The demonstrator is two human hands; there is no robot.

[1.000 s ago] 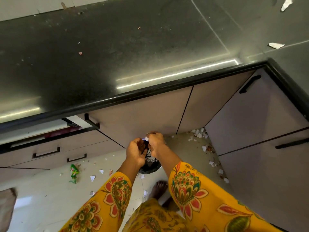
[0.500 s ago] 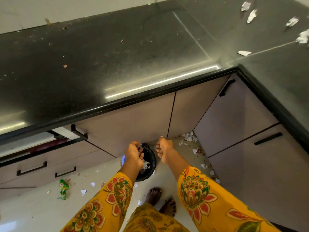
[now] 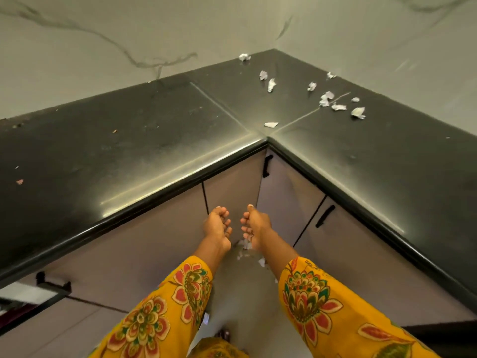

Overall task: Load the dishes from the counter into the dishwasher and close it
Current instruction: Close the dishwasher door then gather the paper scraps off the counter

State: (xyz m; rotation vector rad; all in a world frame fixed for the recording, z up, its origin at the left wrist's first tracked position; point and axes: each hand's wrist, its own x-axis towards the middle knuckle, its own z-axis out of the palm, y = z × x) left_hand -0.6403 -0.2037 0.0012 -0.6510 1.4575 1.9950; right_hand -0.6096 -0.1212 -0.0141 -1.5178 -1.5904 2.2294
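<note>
Checking for brands, labels or writing finds none that can be read. Black polished stone worktop point(image 3: 160, 130) runs in an L into the room corner, with a seam crossing it near the inner angle and light streaks along its rounded edge. White crumpled paper scraps point(image 3: 325, 98) lie scattered on the corner section; small specks dot the left run. White marble-veined wall panels point(image 3: 103, 34) rise behind. Pale cabinet doors point(image 3: 232, 187) with black bar handles stand below. More paper scraps point(image 3: 246, 245) lie on the pale floor at the cabinet corner. Left hand point(image 3: 216, 227) and right hand point(image 3: 254, 224) hang below the worktop edge, apart, fingers loosely curled, holding nothing visible. Yellow floral sleeves point(image 3: 309, 293) cover both forearms. No dishes or dishwasher can be identified; a part-open drawer point(image 3: 38, 293) shows at lower left.
</note>
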